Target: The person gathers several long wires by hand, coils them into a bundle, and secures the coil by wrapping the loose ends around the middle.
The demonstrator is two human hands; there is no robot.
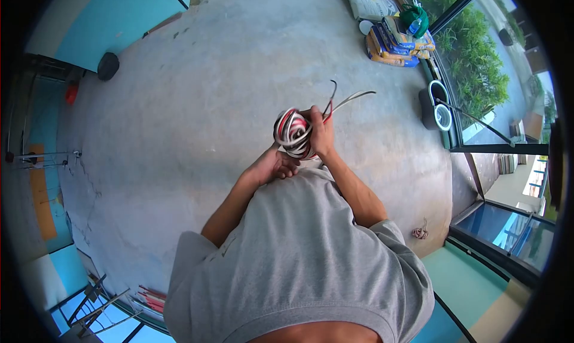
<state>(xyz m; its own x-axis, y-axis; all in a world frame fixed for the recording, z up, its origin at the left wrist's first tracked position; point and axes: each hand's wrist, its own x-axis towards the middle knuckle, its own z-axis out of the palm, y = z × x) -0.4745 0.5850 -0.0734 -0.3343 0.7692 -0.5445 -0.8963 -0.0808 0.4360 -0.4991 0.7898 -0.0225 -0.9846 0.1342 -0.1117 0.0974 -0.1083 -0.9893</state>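
In front of my chest is a wound bundle of electrical wire [292, 133] in red, white and black. My right hand [321, 132] is closed on the right side of the bundle, its fingers wrapped over the strands. Several loose wire ends stick up and to the right past this hand. My left hand [274, 166] is at the bundle's lower left, palm turned up, with the thumb against the strands and the fingers curled beneath. Part of its grip is hidden behind the wire.
A smaller wire bundle [420, 232] lies on the concrete floor [239, 74] at the right. Stacked bags [397, 44], a green round object [415, 21] and a black bucket [431, 107] stand along the window side. A dark round object [108, 66] leans at the left wall.
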